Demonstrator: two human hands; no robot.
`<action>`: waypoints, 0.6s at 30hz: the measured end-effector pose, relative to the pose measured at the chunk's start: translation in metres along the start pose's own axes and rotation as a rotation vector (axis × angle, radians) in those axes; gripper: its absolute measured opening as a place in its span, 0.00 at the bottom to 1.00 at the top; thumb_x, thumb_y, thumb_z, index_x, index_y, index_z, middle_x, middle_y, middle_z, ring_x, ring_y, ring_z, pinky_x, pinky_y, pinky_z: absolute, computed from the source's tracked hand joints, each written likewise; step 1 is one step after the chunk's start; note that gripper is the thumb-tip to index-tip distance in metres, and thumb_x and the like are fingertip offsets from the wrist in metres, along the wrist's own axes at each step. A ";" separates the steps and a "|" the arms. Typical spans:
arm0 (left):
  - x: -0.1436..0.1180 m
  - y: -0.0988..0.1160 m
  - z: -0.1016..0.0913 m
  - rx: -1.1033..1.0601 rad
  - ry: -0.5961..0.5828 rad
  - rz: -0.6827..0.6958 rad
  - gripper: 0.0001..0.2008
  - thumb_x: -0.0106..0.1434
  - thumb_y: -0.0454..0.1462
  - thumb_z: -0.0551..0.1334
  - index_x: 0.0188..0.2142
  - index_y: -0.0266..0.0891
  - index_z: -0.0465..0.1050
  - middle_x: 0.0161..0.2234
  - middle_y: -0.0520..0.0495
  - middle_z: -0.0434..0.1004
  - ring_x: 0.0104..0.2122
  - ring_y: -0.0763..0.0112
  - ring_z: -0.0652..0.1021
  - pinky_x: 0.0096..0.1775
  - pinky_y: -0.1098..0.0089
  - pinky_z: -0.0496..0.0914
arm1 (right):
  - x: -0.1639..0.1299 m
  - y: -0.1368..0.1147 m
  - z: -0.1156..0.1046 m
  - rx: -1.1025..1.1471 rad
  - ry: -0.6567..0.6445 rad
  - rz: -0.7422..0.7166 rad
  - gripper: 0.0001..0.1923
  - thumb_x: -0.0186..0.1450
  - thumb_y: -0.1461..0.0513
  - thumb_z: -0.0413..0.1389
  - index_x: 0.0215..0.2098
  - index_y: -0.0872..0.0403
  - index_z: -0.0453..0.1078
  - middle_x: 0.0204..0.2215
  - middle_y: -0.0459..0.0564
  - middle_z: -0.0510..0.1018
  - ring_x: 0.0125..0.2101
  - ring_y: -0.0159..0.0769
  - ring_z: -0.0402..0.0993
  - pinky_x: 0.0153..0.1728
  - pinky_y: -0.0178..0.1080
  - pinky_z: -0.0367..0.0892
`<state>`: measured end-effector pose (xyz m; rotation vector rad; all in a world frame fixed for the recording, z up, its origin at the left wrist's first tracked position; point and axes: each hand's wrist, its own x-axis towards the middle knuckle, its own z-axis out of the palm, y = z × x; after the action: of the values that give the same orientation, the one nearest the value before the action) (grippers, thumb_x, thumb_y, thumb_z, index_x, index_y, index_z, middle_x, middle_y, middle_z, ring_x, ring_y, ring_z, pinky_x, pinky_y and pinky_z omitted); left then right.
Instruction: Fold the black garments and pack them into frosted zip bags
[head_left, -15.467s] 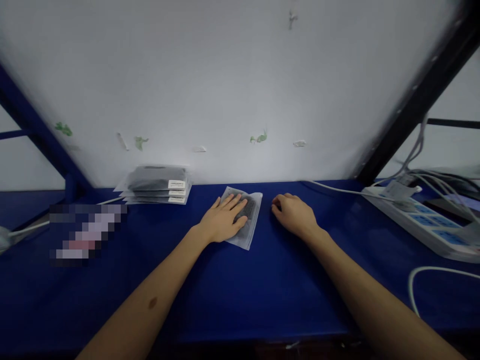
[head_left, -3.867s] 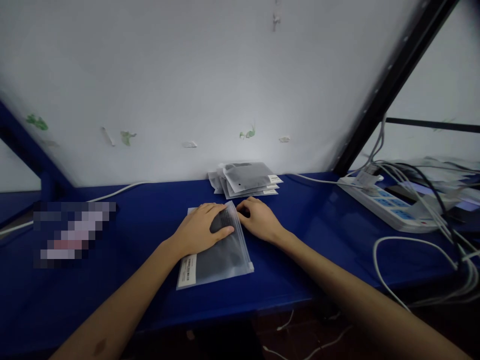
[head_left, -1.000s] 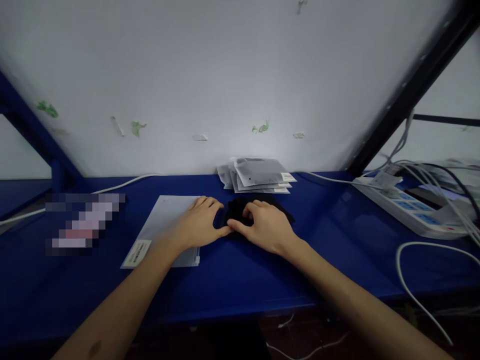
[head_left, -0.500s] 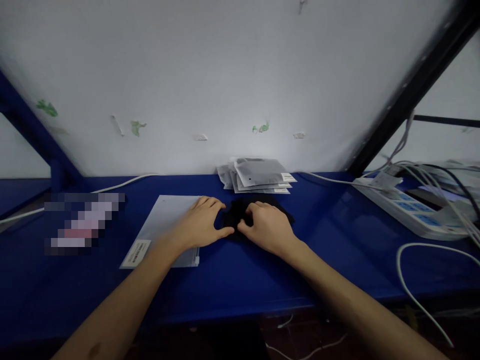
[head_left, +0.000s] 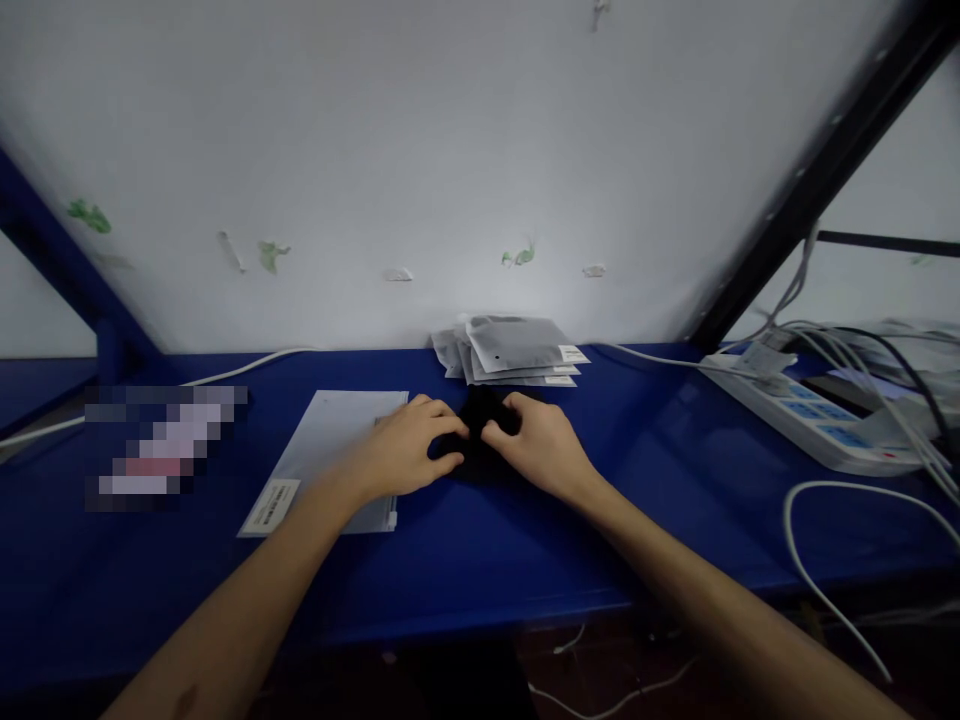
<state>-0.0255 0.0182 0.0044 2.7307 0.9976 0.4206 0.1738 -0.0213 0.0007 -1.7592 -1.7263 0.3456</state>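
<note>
Blue bench (head_left: pixel 480 560): both hands (head_left: pixel 409 455) pinch black cloth (head_left: pixel 480 425) beside emptied pouch (head_left: pixel 330 445).

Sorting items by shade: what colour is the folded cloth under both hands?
Black; the cloth shows best in the head view, between both hands.

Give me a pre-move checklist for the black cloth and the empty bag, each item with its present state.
1. Both hands on the black cloth: ok. Left hand and right hand touch it from either side.
2. Cloth out of the bag: ok, it lies on the blue table.
3. Empty zip bag in reach: ok, flat beside and partly under the left hand.
4. Bag mouth open: cannot tell.
5. Stack of filled bags apart from the cloth: ok, behind it by the wall.
6. White cable away from the hands: ok, off to the right.
</note>
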 end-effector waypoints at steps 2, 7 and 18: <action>0.000 0.000 -0.002 0.035 -0.004 0.015 0.09 0.66 0.41 0.58 0.42 0.47 0.77 0.46 0.49 0.76 0.48 0.60 0.73 0.50 0.59 0.67 | 0.003 0.007 -0.008 0.181 0.015 0.014 0.10 0.59 0.55 0.54 0.30 0.53 0.70 0.27 0.47 0.79 0.27 0.35 0.73 0.28 0.35 0.61; 0.001 -0.004 -0.008 0.196 0.071 -0.106 0.16 0.68 0.47 0.54 0.31 0.43 0.75 0.36 0.47 0.77 0.41 0.59 0.73 0.49 0.55 0.67 | 0.014 0.065 -0.046 0.455 0.233 0.131 0.15 0.59 0.55 0.54 0.40 0.56 0.71 0.31 0.51 0.80 0.32 0.40 0.77 0.34 0.39 0.69; 0.001 -0.010 -0.007 0.318 0.169 -0.184 0.11 0.66 0.44 0.58 0.35 0.40 0.72 0.39 0.44 0.74 0.44 0.56 0.71 0.51 0.54 0.66 | 0.011 0.125 -0.068 -0.370 0.312 -0.110 0.14 0.64 0.57 0.52 0.45 0.54 0.71 0.43 0.55 0.77 0.45 0.45 0.73 0.48 0.44 0.67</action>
<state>-0.0330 0.0271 0.0079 2.8755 1.4603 0.5057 0.3153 -0.0196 -0.0206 -1.8411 -1.7223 -0.3023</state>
